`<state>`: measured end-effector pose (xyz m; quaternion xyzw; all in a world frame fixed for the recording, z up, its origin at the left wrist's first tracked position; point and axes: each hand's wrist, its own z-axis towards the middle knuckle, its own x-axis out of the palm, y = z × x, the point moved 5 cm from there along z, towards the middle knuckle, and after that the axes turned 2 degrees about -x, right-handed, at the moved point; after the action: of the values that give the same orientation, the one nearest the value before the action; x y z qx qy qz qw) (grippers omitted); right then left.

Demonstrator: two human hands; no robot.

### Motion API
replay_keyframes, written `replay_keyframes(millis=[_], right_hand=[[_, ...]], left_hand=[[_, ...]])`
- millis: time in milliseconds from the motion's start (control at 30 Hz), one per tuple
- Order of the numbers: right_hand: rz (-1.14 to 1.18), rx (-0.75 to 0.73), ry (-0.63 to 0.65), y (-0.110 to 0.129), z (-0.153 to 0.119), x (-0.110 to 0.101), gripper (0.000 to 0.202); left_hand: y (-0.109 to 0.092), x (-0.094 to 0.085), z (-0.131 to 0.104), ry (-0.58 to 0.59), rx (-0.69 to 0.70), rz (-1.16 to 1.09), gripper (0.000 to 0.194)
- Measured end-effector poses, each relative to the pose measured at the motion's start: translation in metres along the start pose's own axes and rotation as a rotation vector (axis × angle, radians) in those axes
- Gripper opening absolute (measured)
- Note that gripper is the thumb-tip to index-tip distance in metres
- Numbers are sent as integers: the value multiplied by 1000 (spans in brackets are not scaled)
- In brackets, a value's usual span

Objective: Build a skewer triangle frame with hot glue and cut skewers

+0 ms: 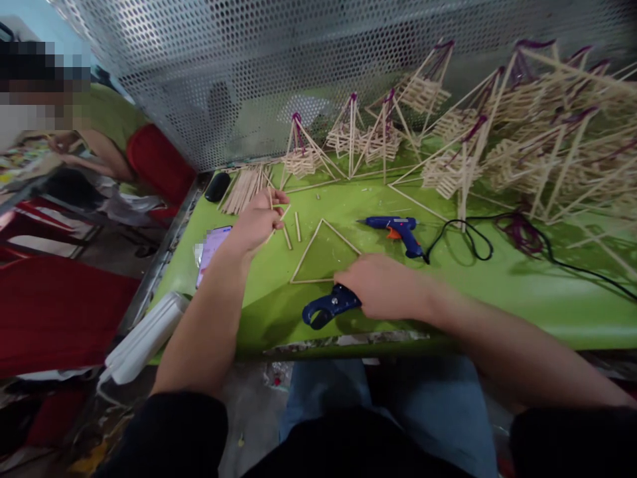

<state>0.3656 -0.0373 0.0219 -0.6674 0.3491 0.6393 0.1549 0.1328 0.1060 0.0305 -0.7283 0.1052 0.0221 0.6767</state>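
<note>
My left hand [261, 219] is closed on a few short wooden sticks, their ends poking out between the fingers. Two loose stick pieces [298, 226] lie just right of it. My right hand [391, 285] is wrapped round one end of a dark blue hand tool [321, 312] with a pivot screw and a curved, loop-like end; the rest is hidden under the palm. Beside its fingertips a triangle of thin sticks [306, 252] lies flat on the green table [279, 305]. A blue glue gun [393, 226] with an orange trigger rests beyond my right hand.
Several stick-built swing-like models [301, 159] with purple tops crowd the back and right. A pile of sticks [249, 186], a black case [217, 186] and a phone [213, 249] are at left. The glue gun's black cord [490, 249] runs right. Another person [107, 126] sits at far left.
</note>
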Motion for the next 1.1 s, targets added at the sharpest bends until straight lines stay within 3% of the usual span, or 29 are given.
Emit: replay_keyframes(millis=[67, 200, 433, 633, 700, 800, 967, 1100], right_hand=[[-19, -25, -12, 8, 0, 5, 26], [-21, -42, -22, 14, -1, 5, 28], [-67, -98, 54, 28, -2, 11, 28], [94, -108, 21, 11, -5, -1, 27], [200, -97, -78, -2, -11, -16, 25], [400, -101, -369, -24, -23, -43, 28], [798, -4, -892, -60, -36, -61, 11], [877, 107, -1083, -75, -31, -57, 17]], left_hand=[[1, 9, -1, 59, -4, -119, 53], [1, 18, -5, 60, -5, -216, 68], [-1, 23, -4, 33, 184, -298, 99], [6, 24, 0, 3, 170, -328, 115], [9, 28, -1, 10, 121, -381, 119], [12, 42, -5, 90, 67, -462, 111], [14, 71, -21, 210, 82, -474, 45], [18, 86, -31, 336, 90, -435, 18]])
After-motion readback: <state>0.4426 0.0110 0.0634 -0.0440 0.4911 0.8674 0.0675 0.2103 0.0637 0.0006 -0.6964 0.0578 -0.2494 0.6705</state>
